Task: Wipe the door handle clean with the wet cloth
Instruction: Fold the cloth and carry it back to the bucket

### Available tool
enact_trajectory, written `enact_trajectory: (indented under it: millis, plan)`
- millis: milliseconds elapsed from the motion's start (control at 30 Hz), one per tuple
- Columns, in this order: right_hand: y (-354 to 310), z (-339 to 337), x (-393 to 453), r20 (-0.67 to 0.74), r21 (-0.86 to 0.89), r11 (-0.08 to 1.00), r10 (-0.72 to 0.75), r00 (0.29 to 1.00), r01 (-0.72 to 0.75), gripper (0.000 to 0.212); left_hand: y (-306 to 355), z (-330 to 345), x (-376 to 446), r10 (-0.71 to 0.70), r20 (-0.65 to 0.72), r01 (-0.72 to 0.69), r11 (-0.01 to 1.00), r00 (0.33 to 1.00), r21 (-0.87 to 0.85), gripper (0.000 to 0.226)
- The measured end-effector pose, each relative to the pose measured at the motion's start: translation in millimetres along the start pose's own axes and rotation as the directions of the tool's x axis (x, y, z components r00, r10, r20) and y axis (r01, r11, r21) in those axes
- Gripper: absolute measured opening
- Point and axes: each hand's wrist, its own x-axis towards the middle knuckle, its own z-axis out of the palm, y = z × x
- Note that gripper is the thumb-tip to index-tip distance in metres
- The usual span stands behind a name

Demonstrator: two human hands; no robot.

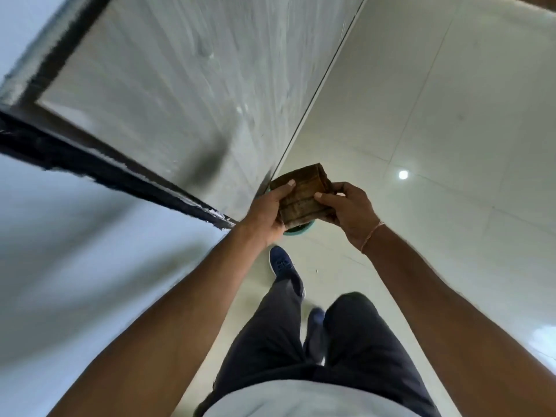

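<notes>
A folded brown cloth [302,197] is held at waist height between both hands. My left hand [266,213] grips its left edge with the thumb on top. My right hand [349,210] pinches its right edge. The grey door [168,94] rises at the left in a black frame [99,170]. A dark blurred smear [207,164] on the door's lower part may be the handle; I cannot tell.
A teal bucket rim [298,229] shows just under the cloth on the floor. Pale glossy floor tiles [436,145] spread to the right. A white wall [75,266] fills the lower left. My legs and blue shoes [282,266] are below, mid-step.
</notes>
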Motion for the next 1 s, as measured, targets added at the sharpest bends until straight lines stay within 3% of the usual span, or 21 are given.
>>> enact_trajectory:
  millis: [67,167,400,533,767,867,1000]
  plan:
    - [6,-1,41,-0.014,-0.005,0.999,0.049,0.999,-0.049,0.02,-3,1,32,-0.094,-0.028,0.094,0.995,0.995,-0.013,0.036]
    - [27,-3,106,-0.044,-0.026,0.99,0.138,0.989,-0.139,0.018,-12,-6,92,-0.125,-0.106,0.123,0.992,0.987,-0.017,0.017]
    - [140,19,292,-0.046,-0.263,0.93,0.256,0.966,-0.259,0.029,-64,-44,284,-0.023,-0.406,0.07,0.992,0.914,0.103,0.02]
    - [207,46,373,-0.083,-0.425,0.85,0.304,0.949,-0.31,0.041,-114,-76,381,-0.006,-0.508,0.08,0.989,0.861,0.125,0.021]
    - [305,55,492,-0.139,-0.629,0.698,0.331,0.933,-0.341,0.041,-192,-131,508,-0.024,-0.593,0.21,0.946,0.805,0.247,0.008]
    - [325,59,524,-0.053,-0.67,0.653,0.433,0.9,-0.353,0.041,-196,-141,553,-0.065,-0.622,0.252,0.943,0.78,0.217,0.019]
    - [350,74,554,-0.054,-0.699,0.619,0.453,0.89,-0.358,0.044,-214,-162,612,-0.178,-0.645,0.335,0.933,0.743,0.128,0.034]
